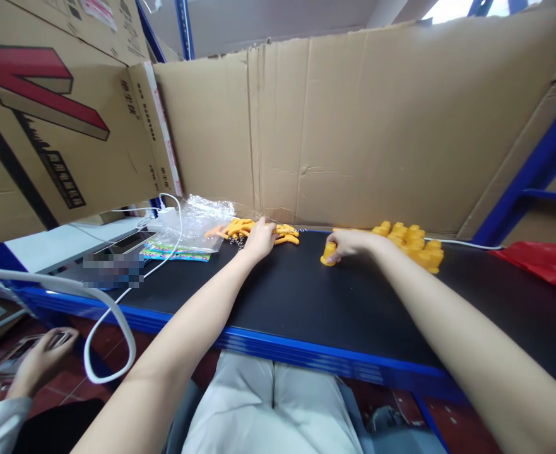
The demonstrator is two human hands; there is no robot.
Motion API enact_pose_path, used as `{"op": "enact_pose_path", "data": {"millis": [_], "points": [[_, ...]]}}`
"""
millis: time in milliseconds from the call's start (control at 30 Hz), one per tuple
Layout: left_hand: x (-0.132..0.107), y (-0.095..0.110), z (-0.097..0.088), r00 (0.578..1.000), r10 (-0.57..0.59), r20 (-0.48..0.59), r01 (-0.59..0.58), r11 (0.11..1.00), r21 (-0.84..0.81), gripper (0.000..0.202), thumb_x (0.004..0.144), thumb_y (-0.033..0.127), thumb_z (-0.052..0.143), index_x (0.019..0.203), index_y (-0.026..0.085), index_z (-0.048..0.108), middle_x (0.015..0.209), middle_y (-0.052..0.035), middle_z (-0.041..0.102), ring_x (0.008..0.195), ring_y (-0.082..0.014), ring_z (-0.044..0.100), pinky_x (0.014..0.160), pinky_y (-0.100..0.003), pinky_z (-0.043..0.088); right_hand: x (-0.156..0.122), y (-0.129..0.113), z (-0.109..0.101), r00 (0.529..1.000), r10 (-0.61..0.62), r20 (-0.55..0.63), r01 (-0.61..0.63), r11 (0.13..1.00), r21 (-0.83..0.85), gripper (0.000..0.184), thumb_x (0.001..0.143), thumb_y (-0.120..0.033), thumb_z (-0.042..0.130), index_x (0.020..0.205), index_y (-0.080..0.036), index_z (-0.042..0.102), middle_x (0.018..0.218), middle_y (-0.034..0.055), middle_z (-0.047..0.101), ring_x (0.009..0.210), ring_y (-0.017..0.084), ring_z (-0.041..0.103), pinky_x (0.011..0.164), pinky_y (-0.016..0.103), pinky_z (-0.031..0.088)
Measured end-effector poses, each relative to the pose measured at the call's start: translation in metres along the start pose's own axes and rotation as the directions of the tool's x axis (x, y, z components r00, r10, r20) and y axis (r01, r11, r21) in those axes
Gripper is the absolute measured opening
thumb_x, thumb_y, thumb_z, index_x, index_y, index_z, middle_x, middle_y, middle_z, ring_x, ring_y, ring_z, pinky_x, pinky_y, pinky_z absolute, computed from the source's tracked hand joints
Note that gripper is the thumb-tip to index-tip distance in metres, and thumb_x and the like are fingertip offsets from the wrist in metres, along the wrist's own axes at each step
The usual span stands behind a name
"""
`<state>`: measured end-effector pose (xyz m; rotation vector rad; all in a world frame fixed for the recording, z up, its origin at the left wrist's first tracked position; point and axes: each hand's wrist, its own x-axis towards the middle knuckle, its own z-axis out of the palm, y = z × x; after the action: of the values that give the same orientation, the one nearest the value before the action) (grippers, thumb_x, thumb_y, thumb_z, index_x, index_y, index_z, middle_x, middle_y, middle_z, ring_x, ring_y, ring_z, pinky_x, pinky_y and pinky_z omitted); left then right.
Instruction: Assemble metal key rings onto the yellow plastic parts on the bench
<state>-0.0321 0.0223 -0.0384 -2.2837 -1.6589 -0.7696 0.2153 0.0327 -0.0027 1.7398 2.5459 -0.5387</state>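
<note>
My left hand [260,239] reaches into a pile of small orange pieces with chains [244,229] at the back of the black shelf top [306,296]; its fingers curl down on the pile. My right hand [348,243] is closed on a small yellow toy piece [327,253] standing on the shelf. A heap of the same yellow pieces [413,243] lies just right of that hand, against the cardboard wall.
Clear plastic bags [197,221] and colourful cards [176,253] lie at the left, with a white charger and cable [166,211]. A red bag [545,261] sits far right. Cardboard sheets [363,126] wall the back. Another person's hand [41,362] holds a phone at lower left.
</note>
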Motion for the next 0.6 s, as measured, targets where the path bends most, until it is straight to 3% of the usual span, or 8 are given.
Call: {"op": "enact_pose_path", "data": {"millis": [67, 200, 333, 533, 600], "points": [[0.0, -0.001, -0.001, 1.0, -0.008, -0.024, 0.006, 0.999, -0.054, 0.02, 0.085, 0.026, 0.048, 0.094, 0.014, 0.06, 0.109, -0.0115, 0.048, 0.1, -0.0204, 0.053, 0.09, -0.032, 0.042, 0.0, 0.001, 0.006, 1.0, -0.006, -0.025, 0.007, 0.999, 0.05, 0.022, 0.059, -0.036, 0.072, 0.066, -0.019, 0.059, 0.07, 0.0013, 0.066, 0.07, 0.018, 0.062, 0.063, 0.027, 0.044], [0.001, -0.004, -0.001, 0.997, -0.013, -0.081, 0.003, 0.994, -0.11, 0.019, 0.085, 0.029, 0.048, 0.093, 0.015, 0.058, 0.107, -0.011, 0.047, 0.1, -0.0199, 0.052, 0.093, -0.033, 0.042, -0.006, 0.002, 0.013, 0.971, 0.028, -0.237, -0.032, 0.999, -0.012, 0.029, 0.061, -0.043, 0.068, 0.072, -0.019, 0.057, 0.074, 0.0017, 0.065, 0.072, 0.019, 0.06, 0.06, 0.026, 0.042], [0.003, -0.002, -0.003, 0.993, -0.014, -0.119, -0.002, 0.991, -0.134, 0.023, 0.089, 0.034, 0.041, 0.094, 0.018, 0.056, 0.109, -0.0118, 0.048, 0.098, -0.0189, 0.053, 0.09, -0.034, 0.044, -0.01, 0.004, 0.017, 0.959, -0.016, -0.284, 0.014, 1.0, -0.008, 0.029, 0.062, -0.042, 0.067, 0.076, -0.02, 0.053, 0.077, 0.0005, 0.063, 0.071, 0.016, 0.058, 0.059, 0.023, 0.039], [0.003, 0.0, -0.012, 0.995, 0.092, 0.047, -0.086, 0.989, -0.124, 0.026, 0.088, 0.035, 0.042, 0.087, 0.017, 0.061, 0.086, -0.0089, 0.062, 0.085, -0.0205, 0.058, 0.08, -0.034, 0.046, -0.012, 0.005, 0.018, 0.942, -0.044, -0.334, 0.04, 0.999, -0.019, 0.025, 0.064, -0.026, 0.065, 0.084, -0.019, 0.052, 0.082, 0.001, 0.063, 0.073, 0.015, 0.057, 0.062, 0.023, 0.04], [0.002, -0.001, -0.014, 0.989, 0.113, 0.099, -0.101, 0.987, -0.122, 0.026, 0.085, 0.036, 0.046, 0.089, 0.017, 0.063, 0.086, -0.0087, 0.065, 0.085, -0.0219, 0.06, 0.078, -0.034, 0.046, -0.013, 0.003, 0.017, 0.935, -0.038, -0.353, 0.023, 0.999, -0.045, 0.022, 0.066, -0.025, 0.064, 0.085, -0.019, 0.054, 0.084, 0.0025, 0.064, 0.075, 0.017, 0.057, 0.063, 0.024, 0.04]]}}
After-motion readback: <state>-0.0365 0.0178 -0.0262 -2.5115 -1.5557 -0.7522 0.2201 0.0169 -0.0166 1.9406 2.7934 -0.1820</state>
